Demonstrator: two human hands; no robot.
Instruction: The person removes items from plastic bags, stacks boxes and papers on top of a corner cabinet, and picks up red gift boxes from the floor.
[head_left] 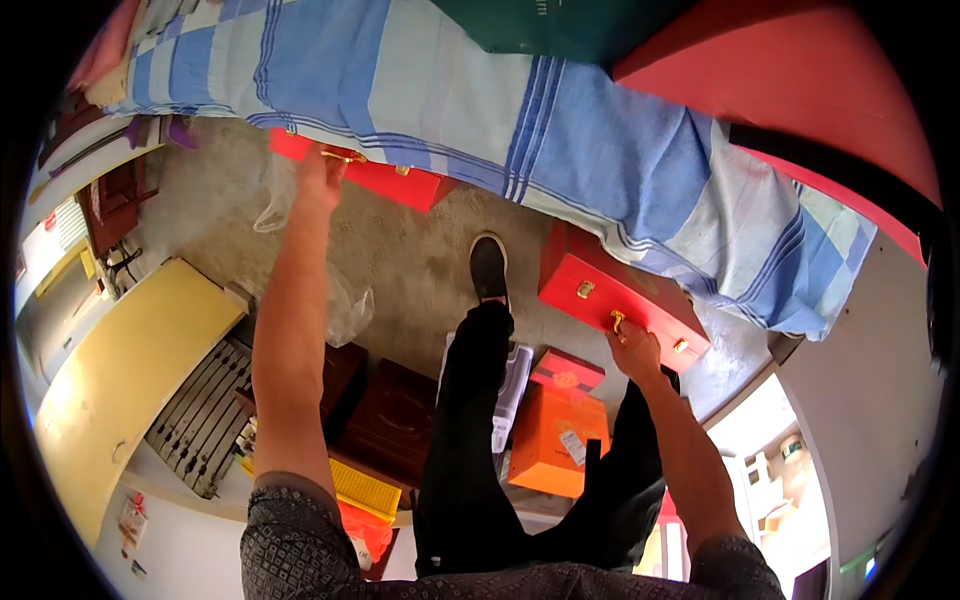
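My left hand [318,175] is closed around the gold handle of a red case [405,188] whose upper part is hidden beneath the hanging blue checked cloth [440,90]. On the right, another red case [575,275] with gold latches sticks out from under the same cloth. Its gold handle [618,320] is in the closed fingers of my right hand [637,350]. Both arms are stretched forward and apart, with the bare concrete floor between the two cases.
An orange box [555,440] and a flat red box [567,372] stand by my legs. Dark brown wooden furniture [390,415] is behind my left side. A clear plastic bag [350,312] lies on the floor. A yellow panel [130,370] stands at left; a large red object [790,90] is above right.
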